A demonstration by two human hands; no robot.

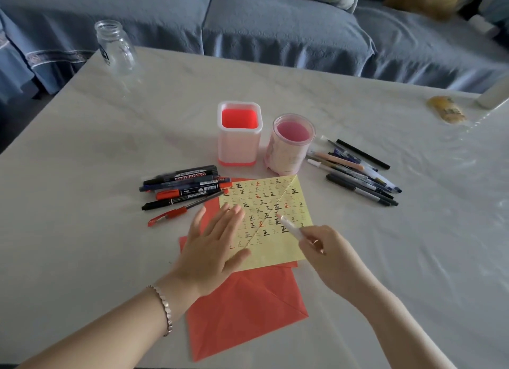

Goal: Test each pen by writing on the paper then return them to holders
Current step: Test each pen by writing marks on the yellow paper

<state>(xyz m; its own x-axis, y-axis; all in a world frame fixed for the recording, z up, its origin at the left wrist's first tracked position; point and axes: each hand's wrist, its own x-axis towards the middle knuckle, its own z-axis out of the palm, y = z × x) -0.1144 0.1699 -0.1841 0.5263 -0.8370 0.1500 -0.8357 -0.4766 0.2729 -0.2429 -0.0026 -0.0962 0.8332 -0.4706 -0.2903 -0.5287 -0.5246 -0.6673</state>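
A yellow practice paper (278,247) printed with rows of characters lies on red sheets in front of me. My left hand (213,247) rests flat on its left part, fingers spread. My right hand (327,254) grips a white pen (289,225) whose tip touches the paper near its middle. Behind the paper stand two empty holders: a square red-and-white holder (239,134) and a round pink holder (290,145). A pile of markers and pens (181,189) lies left of the paper, and another pile of pens (358,173) lies right of the round holder.
The red paper (248,313) sticks out below the yellow sheet on the white table (96,162). A glass jar (117,47) stands at the far left corner. A yellow packet (447,112) lies far right. A blue sofa (275,24) runs behind the table.
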